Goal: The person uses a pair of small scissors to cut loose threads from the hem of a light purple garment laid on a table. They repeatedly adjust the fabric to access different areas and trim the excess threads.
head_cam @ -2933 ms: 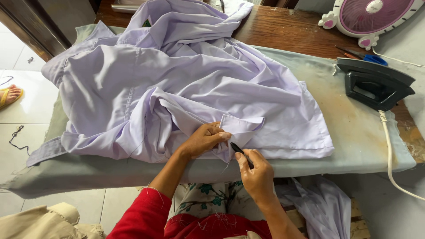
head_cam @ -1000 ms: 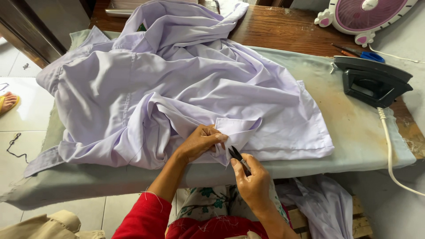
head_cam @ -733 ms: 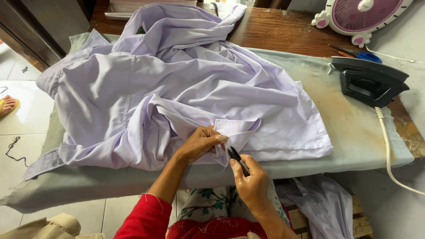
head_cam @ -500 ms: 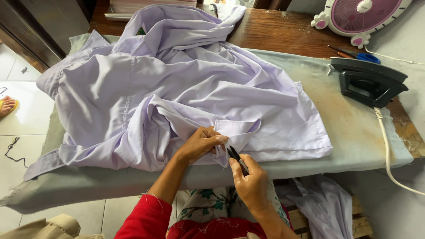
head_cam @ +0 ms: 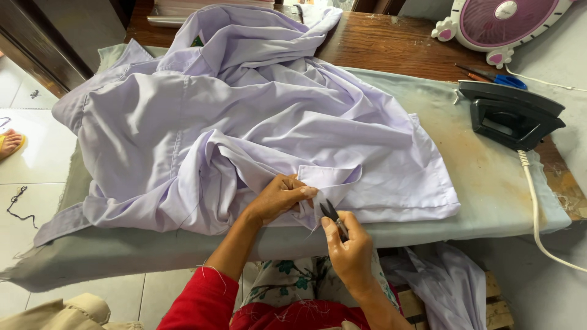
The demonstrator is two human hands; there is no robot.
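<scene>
Fingers of the left hand pinch a fold of the soft, light lilac shirt at the padded bench's near edge, while the right hand closes round small thread snips just beside it.

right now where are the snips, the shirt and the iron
snips (head_cam: 333, 217), head view, on the dark blades above the right fist
shirt (head_cam: 244, 122), head view, mid lilac cloth
iron (head_cam: 510, 115), head view, on its black body
</scene>
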